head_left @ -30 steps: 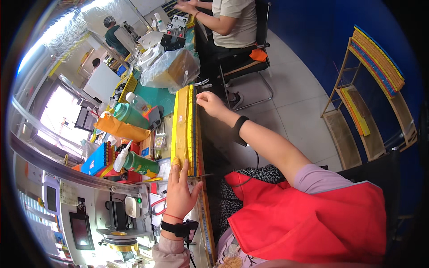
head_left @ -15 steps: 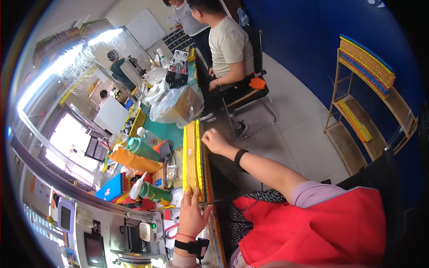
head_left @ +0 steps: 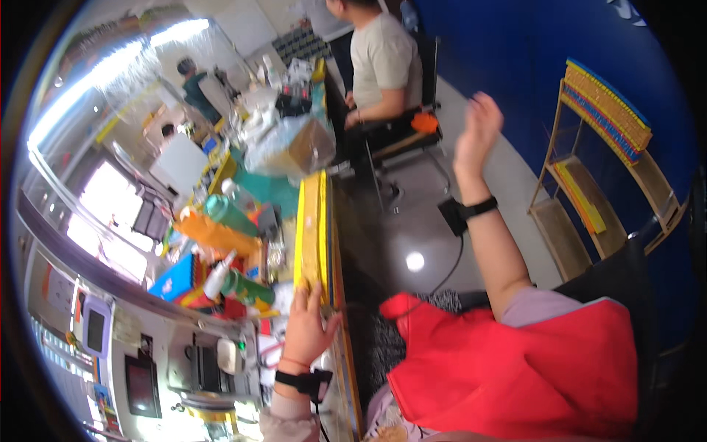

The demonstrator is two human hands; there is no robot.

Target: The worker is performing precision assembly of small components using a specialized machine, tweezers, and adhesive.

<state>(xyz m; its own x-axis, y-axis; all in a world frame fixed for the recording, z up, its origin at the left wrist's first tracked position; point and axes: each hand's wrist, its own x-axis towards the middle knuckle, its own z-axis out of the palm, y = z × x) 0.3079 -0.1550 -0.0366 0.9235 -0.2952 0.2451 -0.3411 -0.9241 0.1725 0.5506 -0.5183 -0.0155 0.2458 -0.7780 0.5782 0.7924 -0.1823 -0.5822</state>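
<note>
A long tan strip with yellow edges (head_left: 314, 228) lies along the bench's edge. The fingertips of my left hand (head_left: 305, 331) rest on its near end, fingers extended and apart from the thumb. My right hand (head_left: 479, 140) is raised in the air over the floor, right of the bench, well away from the strip. Its fingers are stretched upward, a little blurred, and nothing shows in them. Black bands (head_left: 471, 211) circle both wrists.
Beyond the strip lies a clear plastic bag with a brown box (head_left: 294, 147). Left of it stand green bottles (head_left: 247, 287), an orange wrap (head_left: 213, 234) and a blue box (head_left: 173, 280). One person (head_left: 383, 62) sits at the far bench side. A wooden rack (head_left: 589, 191) holds coloured strips at right.
My right hand has risen away from the strip, up and to the right, and its fingers have straightened. My left hand stays on the strip's near end. The view has shifted slightly.
</note>
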